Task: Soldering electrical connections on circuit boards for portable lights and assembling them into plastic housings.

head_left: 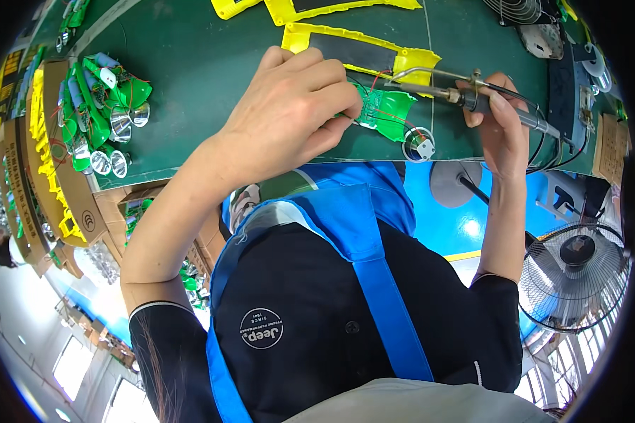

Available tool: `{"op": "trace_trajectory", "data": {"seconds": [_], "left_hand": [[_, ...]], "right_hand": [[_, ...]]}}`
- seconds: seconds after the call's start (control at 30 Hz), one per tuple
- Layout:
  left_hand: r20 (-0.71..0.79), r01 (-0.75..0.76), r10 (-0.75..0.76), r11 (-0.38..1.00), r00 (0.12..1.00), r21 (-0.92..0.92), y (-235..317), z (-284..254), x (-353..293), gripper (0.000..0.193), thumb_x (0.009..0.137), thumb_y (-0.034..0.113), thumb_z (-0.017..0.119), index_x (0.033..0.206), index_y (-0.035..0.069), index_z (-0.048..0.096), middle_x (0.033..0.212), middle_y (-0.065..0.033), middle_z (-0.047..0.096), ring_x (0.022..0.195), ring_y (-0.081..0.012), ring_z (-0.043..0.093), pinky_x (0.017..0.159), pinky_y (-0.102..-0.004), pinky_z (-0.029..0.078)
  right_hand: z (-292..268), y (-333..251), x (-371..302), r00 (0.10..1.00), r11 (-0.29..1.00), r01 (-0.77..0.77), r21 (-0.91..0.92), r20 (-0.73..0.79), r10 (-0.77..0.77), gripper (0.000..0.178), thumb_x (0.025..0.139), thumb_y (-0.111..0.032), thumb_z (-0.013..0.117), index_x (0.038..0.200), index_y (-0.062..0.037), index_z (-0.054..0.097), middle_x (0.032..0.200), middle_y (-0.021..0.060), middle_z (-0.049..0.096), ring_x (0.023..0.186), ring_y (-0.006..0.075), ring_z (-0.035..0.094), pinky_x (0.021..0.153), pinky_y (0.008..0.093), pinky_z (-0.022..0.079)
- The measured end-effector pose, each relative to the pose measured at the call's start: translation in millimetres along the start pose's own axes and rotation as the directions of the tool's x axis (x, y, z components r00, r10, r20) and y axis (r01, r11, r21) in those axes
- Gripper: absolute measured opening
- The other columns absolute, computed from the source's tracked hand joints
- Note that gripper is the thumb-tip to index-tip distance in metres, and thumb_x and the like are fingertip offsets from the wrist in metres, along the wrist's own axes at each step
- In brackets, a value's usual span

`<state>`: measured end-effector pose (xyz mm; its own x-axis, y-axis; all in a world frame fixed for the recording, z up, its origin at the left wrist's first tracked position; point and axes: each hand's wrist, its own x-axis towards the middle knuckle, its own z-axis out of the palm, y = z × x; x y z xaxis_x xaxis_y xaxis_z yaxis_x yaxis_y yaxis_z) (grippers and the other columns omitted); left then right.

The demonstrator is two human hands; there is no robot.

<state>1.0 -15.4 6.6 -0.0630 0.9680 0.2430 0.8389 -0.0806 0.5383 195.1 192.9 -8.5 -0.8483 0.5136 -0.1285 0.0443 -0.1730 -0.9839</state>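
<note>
A green plastic lamp part point(395, 121) with a circuit board point(371, 106) lies near the table's front edge. Thin red and black wires run from the board to a round silver reflector point(419, 145). The curled fingers of my left hand point(300, 106) pinch the left end of the part and hide what lies under them. My right hand point(504, 123) is closed around a soldering iron point(476, 101) with a thin metal feed tube. Its tip points left, over the board and wires. Just behind sits a yellow shell point(420, 59) with a dark panel.
Several green lamp assemblies with silver reflectors point(121, 127) are heaped at the left of the green table point(190, 63). More yellow shells point(339, 10) lie at the far edge. A coiled metal stand point(518, 10) is at the far right, a fan point(577, 275) below. Cardboard boxes point(70, 134) flank the left.
</note>
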Motion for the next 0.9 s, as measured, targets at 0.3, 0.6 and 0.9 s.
{"op": "trace_trajectory", "data": {"seconds": [0.3,0.6,0.9], "left_hand": [[0.023,0.234,-0.235,0.971,0.972,0.042,19,1,7,0.008,0.067,0.006,0.063,0.070,0.008,0.056,0.073,-0.0040,0.053,0.076,-0.0223,0.052,0.071,-0.0347,0.036],[-0.013,0.222,-0.221,0.973,0.975,0.066,19,3,6,0.007,0.070,0.007,0.063,0.070,0.008,0.056,0.072,-0.0042,0.052,0.075,-0.0221,0.052,0.073,-0.0352,0.035],[-0.038,0.227,-0.224,0.966,0.974,0.123,21,6,5,0.006,0.070,0.008,0.064,0.071,0.008,0.057,0.072,-0.0041,0.052,0.074,-0.0219,0.052,0.074,-0.0364,0.035]], "right_hand": [[3,-10,14,0.985,0.977,-0.099,-0.191,0.120,0.124,0.033,0.077,-0.029,0.060,0.083,0.0022,0.053,0.070,0.0072,0.052,0.058,0.0108,0.050,0.055,0.0235,0.039],[11,-11,10,0.981,0.964,-0.117,-0.238,0.125,0.150,0.032,0.077,-0.029,0.062,0.082,0.0007,0.051,0.068,0.0056,0.052,0.058,0.0097,0.052,0.058,0.0217,0.040],[5,-3,4,0.988,0.972,-0.031,-0.231,0.141,0.065,0.030,0.078,-0.027,0.063,0.085,0.0009,0.052,0.069,0.0066,0.053,0.058,0.0110,0.053,0.058,0.0224,0.043]]}}
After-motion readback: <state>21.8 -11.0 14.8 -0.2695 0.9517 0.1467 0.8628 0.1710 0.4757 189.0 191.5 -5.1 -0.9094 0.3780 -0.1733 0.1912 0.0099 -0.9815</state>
